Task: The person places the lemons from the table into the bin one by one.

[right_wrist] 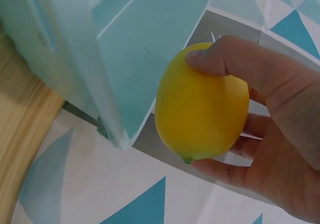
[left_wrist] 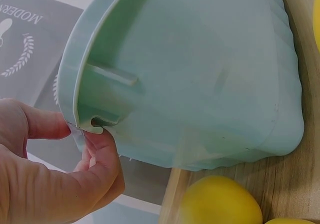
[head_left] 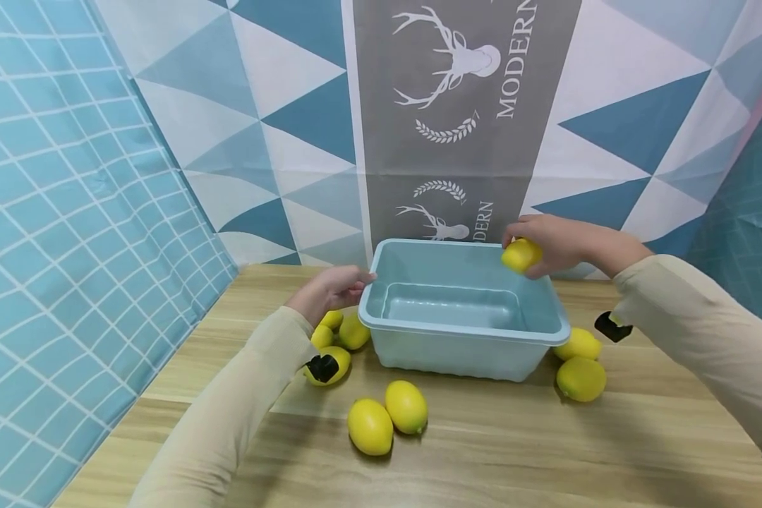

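Observation:
A light blue plastic bin (head_left: 457, 353) stands on the wooden table, its inside bare. My left hand (head_left: 338, 288) pinches the bin's rim at the left end; the left wrist view shows thumb and fingers on the rim (left_wrist: 75, 84) near a corner. My right hand (head_left: 555, 243) grips a yellow lemon (head_left: 521, 255) over the bin's right end. In the right wrist view the thumb lies across the upper side of that lemon (right_wrist: 202, 104), with fingers behind and beneath it.
Several lemons (head_left: 354, 331) lie left of the bin, partly under my left wrist. Two lemons (head_left: 406, 407) sit in front of it, and two more lemons (head_left: 581, 379) by its right side. A patterned backdrop (head_left: 305, 141) rises behind the table (head_left: 482, 444).

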{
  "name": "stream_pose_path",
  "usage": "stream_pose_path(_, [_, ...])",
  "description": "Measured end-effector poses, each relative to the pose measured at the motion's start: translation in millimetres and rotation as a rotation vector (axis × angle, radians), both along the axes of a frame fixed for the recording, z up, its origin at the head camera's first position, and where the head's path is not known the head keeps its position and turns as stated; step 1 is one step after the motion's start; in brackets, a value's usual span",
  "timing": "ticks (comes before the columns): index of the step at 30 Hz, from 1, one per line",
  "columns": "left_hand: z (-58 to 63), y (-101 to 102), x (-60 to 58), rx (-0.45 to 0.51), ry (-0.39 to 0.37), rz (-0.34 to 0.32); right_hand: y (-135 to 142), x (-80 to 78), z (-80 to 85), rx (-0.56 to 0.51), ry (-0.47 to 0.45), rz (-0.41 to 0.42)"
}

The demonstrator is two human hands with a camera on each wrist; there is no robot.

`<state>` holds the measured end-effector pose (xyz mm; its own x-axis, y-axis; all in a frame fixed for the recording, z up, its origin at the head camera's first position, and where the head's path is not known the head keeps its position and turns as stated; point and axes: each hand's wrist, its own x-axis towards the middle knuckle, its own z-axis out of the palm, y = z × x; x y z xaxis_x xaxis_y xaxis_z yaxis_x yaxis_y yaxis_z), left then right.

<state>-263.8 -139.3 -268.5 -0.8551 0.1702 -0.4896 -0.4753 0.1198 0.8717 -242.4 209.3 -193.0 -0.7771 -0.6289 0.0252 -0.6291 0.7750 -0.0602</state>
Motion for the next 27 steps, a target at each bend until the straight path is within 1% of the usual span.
stream_pose_path(8, [1.4,-0.1,2.1,-0.010,0.004,0.012,-13.8,-5.2,-0.7,0.011,-0.015,0.018])
stream_pose_path(12, [1.4,-1.4,4.5,-0.026,0.015,0.001,-20.1,-5.8,-4.1,0.033,-0.034,0.028])
stream_pose_path(15, [-0.8,-2.1,5.7,-0.032,0.023,-0.009,-24.9,-5.9,-8.8,0.045,-0.047,0.024])
stream_pose_path(21, [-2.1,-1.9,6.2,-0.026,0.026,-0.008,-35.0,-9.2,-14.2,0.070,-0.049,0.037])
stream_pose_path(27, [-0.8,-0.8,6.6,-0.016,0.025,-0.005,-43.8,-13.9,-19.3,0.082,-0.058,0.059])
